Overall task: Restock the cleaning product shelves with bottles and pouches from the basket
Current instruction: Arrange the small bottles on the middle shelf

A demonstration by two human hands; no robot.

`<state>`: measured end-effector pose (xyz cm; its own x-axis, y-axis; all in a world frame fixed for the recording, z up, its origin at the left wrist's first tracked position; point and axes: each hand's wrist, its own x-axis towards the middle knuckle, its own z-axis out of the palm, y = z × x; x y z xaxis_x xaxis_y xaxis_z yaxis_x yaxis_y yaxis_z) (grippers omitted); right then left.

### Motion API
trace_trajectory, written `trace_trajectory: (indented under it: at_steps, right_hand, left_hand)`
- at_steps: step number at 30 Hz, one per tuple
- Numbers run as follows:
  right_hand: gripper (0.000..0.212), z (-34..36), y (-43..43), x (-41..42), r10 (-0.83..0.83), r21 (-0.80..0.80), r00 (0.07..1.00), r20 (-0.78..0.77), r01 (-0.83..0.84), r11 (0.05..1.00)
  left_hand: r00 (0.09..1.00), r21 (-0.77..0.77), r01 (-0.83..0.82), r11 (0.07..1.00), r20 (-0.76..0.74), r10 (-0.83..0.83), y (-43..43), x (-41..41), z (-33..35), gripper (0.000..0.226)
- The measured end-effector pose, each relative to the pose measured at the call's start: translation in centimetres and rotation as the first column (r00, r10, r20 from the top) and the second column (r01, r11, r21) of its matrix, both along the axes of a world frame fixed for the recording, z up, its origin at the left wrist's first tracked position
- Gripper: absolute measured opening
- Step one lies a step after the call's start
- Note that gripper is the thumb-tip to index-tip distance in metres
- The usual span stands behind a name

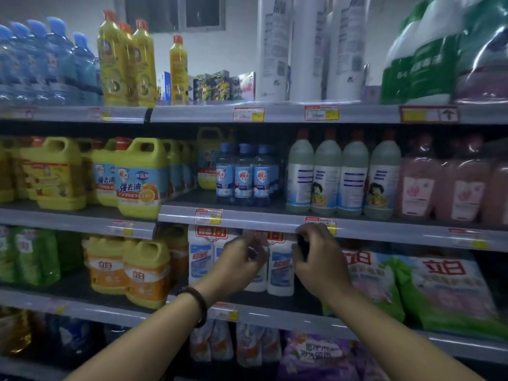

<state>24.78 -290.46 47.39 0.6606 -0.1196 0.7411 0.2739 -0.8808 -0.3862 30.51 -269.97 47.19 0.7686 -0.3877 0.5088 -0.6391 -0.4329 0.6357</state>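
Both my hands reach into the third shelf from the top. My left hand point(242, 261) is curled around the neck of a white bottle with a blue label point(258, 279), part of a twin pack with a red promo band. My right hand point(316, 257) grips the top of the neighbouring white bottle point(280, 273), a dark cap under its fingers. Another white bottle pair point(200, 259) stands just left of them. The basket is not in view.
Orange detergent jugs point(145, 273) stand to the left, green and pink pouches point(445, 292) to the right. The shelf above point(247, 218) holds yellow jugs point(140, 177), blue bottles point(243, 174) and grey bottles point(351, 177). Small pouches point(247, 347) hang on the shelf below.
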Motion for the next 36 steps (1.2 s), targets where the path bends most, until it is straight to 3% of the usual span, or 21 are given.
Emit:
trace_trajectory:
  at_steps: [5,9,13,16,18,23,29,36]
  right_hand:
    - [0.029,4.3,-1.9,0.8,-0.125,-0.082,0.989,0.079,0.132,0.988]
    - [0.025,6.0,-3.3,2.9,-0.141,-0.139,0.985,0.104,0.154,0.978]
    - [0.017,5.9,-4.5,5.1,-0.067,-0.220,0.987,0.148,0.099,0.971]
    - [0.034,5.0,-5.0,6.3,-0.052,-0.275,0.980,0.192,0.104,0.956]
    - [0.043,4.2,-5.5,7.0,-0.047,-0.250,0.966,0.255,0.112,0.962]
    - [0.032,3.6,-6.1,8.1,0.057,-0.111,0.943,0.327,-0.021,0.994]
    - [0.017,3.8,-5.9,7.9,0.040,-0.023,0.946,0.322,-0.034,0.999]
    - [0.031,3.9,-6.1,8.1,0.029,0.018,0.947,0.321,-0.036,0.999]
  left_hand:
    - [0.995,-0.142,0.022,0.990,0.103,-0.007,-3.1,0.4,6.2,0.032]
    - [0.983,-0.165,-0.027,0.986,0.176,0.056,-6.1,2.6,9.7,0.039]
    - [0.994,-0.147,-0.005,0.989,0.108,0.021,-8.3,3.8,11.1,0.047]
    - [0.995,-0.180,0.091,0.979,0.049,-0.084,-9.1,5.1,10.4,0.052]
    - [0.992,-0.196,0.124,0.973,0.042,-0.118,-9.4,6.0,9.9,0.058]
    - [0.995,-0.138,0.098,0.986,0.043,-0.093,-9.7,8.0,9.2,0.071]
    - [0.996,-0.116,0.092,0.989,0.012,-0.092,-9.2,8.9,8.9,0.059]
    - [0.959,-0.209,0.198,0.958,-0.159,-0.233,-8.0,9.3,9.0,0.044]
